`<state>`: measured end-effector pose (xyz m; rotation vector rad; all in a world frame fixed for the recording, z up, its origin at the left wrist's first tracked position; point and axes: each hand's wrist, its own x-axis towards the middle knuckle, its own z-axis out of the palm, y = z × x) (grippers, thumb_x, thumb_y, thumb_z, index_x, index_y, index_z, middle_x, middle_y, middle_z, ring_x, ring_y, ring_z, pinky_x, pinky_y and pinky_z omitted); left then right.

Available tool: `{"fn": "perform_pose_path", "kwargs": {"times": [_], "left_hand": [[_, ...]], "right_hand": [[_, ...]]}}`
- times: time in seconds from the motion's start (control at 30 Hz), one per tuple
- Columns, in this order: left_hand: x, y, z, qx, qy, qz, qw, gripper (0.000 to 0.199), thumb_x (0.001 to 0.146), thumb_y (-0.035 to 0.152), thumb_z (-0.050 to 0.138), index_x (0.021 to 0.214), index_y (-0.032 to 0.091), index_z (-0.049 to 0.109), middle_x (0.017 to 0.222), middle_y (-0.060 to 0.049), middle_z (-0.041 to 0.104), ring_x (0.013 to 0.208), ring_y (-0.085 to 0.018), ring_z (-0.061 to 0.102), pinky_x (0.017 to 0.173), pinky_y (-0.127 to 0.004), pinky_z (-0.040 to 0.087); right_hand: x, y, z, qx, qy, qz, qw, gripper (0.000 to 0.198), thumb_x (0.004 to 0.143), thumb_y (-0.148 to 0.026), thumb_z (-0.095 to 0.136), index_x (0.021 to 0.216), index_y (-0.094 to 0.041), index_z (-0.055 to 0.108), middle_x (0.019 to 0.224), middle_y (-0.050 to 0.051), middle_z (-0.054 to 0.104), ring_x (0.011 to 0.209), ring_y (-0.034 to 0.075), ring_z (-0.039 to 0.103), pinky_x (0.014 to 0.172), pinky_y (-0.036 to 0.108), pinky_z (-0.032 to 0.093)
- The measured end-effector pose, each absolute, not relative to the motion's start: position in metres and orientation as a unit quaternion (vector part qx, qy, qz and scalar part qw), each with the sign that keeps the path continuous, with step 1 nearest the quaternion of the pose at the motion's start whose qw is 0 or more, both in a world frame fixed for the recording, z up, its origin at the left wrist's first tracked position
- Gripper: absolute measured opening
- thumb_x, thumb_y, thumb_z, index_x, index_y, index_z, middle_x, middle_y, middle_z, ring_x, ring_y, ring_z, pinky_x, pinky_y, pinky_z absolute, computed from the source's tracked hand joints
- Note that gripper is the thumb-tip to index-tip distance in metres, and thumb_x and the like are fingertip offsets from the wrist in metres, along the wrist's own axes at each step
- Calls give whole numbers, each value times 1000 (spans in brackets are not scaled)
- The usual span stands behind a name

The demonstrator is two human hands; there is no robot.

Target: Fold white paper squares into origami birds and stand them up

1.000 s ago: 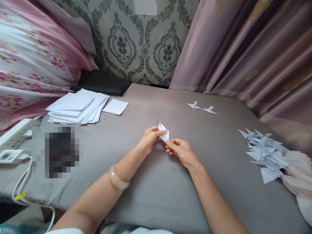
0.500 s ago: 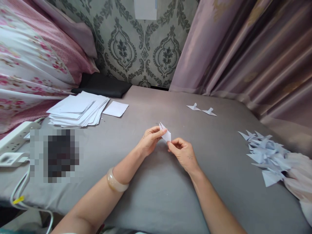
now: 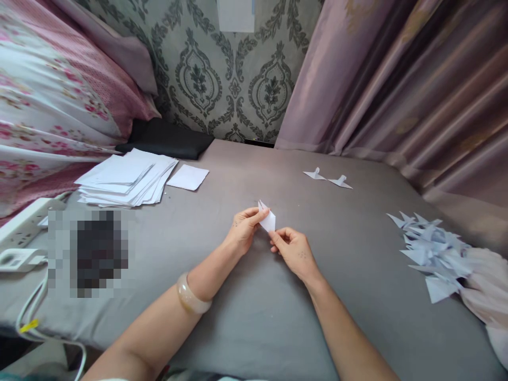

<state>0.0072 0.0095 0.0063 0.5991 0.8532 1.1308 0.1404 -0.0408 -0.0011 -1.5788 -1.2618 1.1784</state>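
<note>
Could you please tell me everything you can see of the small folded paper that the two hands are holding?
The folded paper is a small white piece, creased into a pointed, roughly diamond-like shape with two thin tips sticking up at its top. It is held just above the grey cloth surface, near its middle. The left hand pinches its left side and the right hand grips its lower right corner. Its finer folds are too small to make out.

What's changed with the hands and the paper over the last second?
Very little. Both hands, left hand and right hand, keep pinching the small folded paper; the right hand's fingers shifted slightly along its lower edge. Nothing was let go. The sheet stack and the pile of folded pieces lie unchanged.
</note>
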Motion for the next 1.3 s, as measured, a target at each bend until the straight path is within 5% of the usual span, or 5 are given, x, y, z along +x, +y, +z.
{"fn": "perform_pose_path", "kwargs": {"times": [0.2,0.33,1.03,1.2,1.3], "left_hand": [[7,8,3,315,409,478,710,26,59,35,82,69,13,71,69,-3,64,65,-11,55,66,-25,39],[8,2,8,358,410,460,701,23,62,35,80,69,14,72,68,-2,66,65,-12,55,67,-26,40],[10,-1,14,350,423,439,711,27,67,38,73,62,13,65,62,-2,60,62,-13,55,62,-26,38],[7,1,13,378,382,415,734,49,77,60,59,75,12,70,70,-5,63,67,-13,56,67,-26,40],[7,-2,18,412,391,427,703,38,69,49,73,76,12,68,70,-3,63,66,-11,55,67,-24,40]], "right_hand": [[148,-41,2,-607,-539,476,339,30,76,-47,65,76,-18,63,70,2,67,62,15,61,60,27,45],[151,-39,13,-589,-495,472,431,37,70,-48,71,91,-18,69,84,5,70,72,15,61,65,27,46],[151,-39,12,-569,-399,557,455,22,64,-38,79,68,-18,71,61,-1,63,58,10,51,59,25,41],[158,-36,11,-524,-310,618,496,22,59,-35,83,70,-19,72,67,0,67,61,10,55,61,24,42],[163,-33,11,-504,-266,632,525,25,58,-35,84,75,-20,72,76,1,70,66,12,58,64,25,45]]}}
